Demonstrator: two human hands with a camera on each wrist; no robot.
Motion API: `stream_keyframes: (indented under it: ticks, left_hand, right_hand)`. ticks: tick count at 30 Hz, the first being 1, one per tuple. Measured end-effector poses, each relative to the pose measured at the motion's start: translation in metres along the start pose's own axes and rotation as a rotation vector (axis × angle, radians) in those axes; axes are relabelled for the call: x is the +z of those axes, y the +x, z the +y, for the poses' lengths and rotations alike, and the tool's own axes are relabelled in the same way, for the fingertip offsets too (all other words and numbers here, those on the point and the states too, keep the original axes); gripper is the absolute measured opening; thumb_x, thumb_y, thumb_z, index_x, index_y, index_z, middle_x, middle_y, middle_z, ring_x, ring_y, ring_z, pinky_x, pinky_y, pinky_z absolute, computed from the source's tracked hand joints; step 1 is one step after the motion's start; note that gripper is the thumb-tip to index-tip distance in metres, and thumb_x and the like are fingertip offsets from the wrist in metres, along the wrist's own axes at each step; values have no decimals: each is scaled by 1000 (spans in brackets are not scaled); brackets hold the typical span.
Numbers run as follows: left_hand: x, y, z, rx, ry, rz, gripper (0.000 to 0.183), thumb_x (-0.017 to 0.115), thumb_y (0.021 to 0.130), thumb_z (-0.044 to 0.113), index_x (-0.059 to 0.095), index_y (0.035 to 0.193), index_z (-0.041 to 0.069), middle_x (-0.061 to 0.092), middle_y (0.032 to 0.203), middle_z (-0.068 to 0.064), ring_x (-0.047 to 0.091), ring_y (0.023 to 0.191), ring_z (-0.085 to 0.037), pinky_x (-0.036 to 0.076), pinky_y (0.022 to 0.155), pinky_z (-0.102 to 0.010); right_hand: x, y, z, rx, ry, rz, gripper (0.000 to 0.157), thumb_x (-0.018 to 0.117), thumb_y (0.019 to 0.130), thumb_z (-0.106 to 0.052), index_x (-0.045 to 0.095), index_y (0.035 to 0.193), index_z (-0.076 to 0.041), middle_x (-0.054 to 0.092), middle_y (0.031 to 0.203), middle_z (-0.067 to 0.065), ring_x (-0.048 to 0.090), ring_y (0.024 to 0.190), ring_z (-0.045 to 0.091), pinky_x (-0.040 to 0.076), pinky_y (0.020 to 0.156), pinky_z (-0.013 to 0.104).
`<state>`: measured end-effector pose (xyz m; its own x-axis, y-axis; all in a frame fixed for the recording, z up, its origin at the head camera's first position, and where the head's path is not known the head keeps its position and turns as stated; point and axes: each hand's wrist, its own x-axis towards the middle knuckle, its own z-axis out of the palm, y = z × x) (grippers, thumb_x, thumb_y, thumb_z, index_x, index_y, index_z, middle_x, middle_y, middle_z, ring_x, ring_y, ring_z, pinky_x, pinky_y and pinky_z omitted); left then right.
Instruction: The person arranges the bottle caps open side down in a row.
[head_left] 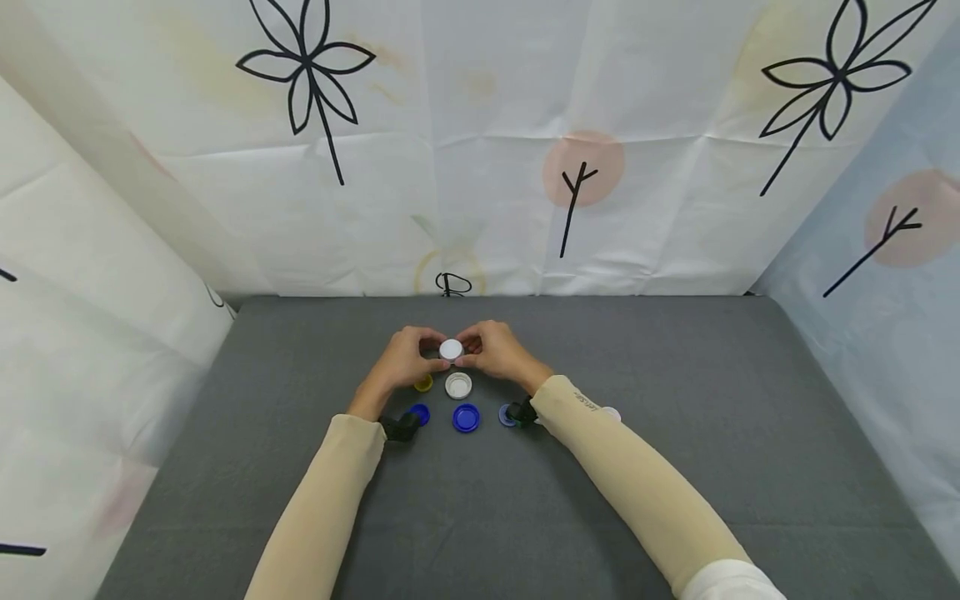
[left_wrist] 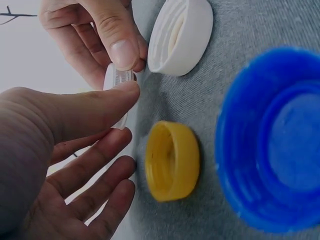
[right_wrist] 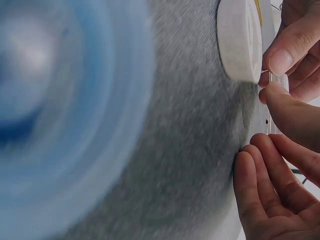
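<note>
A white bottle cap point(head_left: 451, 349) with a ribbed edge is held up between both hands. My left hand point(head_left: 403, 360) pinches it from the left with thumb and forefinger, while the other fingers stay loosely spread. From the right, my right hand point(head_left: 501, 352) pinches the opposite edge. Both thumbs lie on the near side of the cap in the left wrist view. Just nearer than the hands, a second white cap point(head_left: 458, 385) lies hollow side up on the cloth. A yellow cap point(left_wrist: 172, 161) sits beneath the left hand, also hollow side up.
A large blue cap point(head_left: 466, 418) lies in the nearer row. To its left is another blue cap point(head_left: 420, 414), to its right a light blue one point(head_left: 507, 415), both beside the wrist straps. A white piece point(head_left: 612, 413) shows behind the right sleeve. Patterned cloth walls point(head_left: 487, 225) surround the grey table.
</note>
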<state>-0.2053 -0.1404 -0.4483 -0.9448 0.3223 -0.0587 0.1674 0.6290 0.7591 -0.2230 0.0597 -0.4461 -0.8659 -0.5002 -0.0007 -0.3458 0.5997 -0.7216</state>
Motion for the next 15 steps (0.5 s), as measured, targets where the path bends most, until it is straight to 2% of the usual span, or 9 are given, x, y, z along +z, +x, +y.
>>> stream_keyframes:
  ticks: [5, 15]
  left_hand:
    - [-7, -5, -3, -21, -19, 2, 36, 82, 87, 9, 71, 119, -2, 70, 119, -18, 64, 116, -34, 48, 100, -49]
    - [-24, -20, -14, -25, -36, 69, 35, 80, 88, 8, 70, 120, -3, 69, 121, -21, 63, 118, -38, 49, 100, -53]
  right_hand:
    - [3, 4, -6, 5, -12, -9, 30, 82, 88, -13, 76, 115, -3, 74, 99, 6, 69, 90, 17, 55, 80, 28]
    - [12, 17, -27, -12, 5, -52, 28, 80, 90, -13, 75, 116, -5, 73, 101, 6, 68, 94, 18, 55, 82, 29]
